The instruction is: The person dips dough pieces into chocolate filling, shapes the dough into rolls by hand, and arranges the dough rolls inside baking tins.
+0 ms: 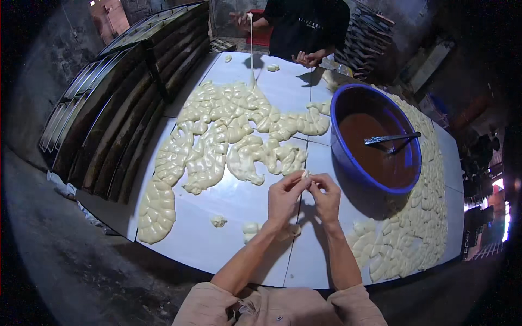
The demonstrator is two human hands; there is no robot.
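My left hand [287,196] and my right hand [325,196] meet over the middle of the table, fingertips closed together on a small piece of pale dough [305,174]. Much of that piece is hidden by my fingers. Below my forearms lie a few loose dough lumps [251,230], and a smaller dough bit [218,221] sits to their left. Beyond my hands, a sheet of flattened, glossy dough pieces [209,146] covers the left and far part of the table. More such dough [413,233] spreads along the right side.
Right of my hands stands a blue basin [340,146] of brown mixture with a metal utensil [391,138] in it. Stacked trays [119,108] line the left edge of the white tiled table [201,206]. Across it, a person [304,27] pulls up a long dough strand [252,49].
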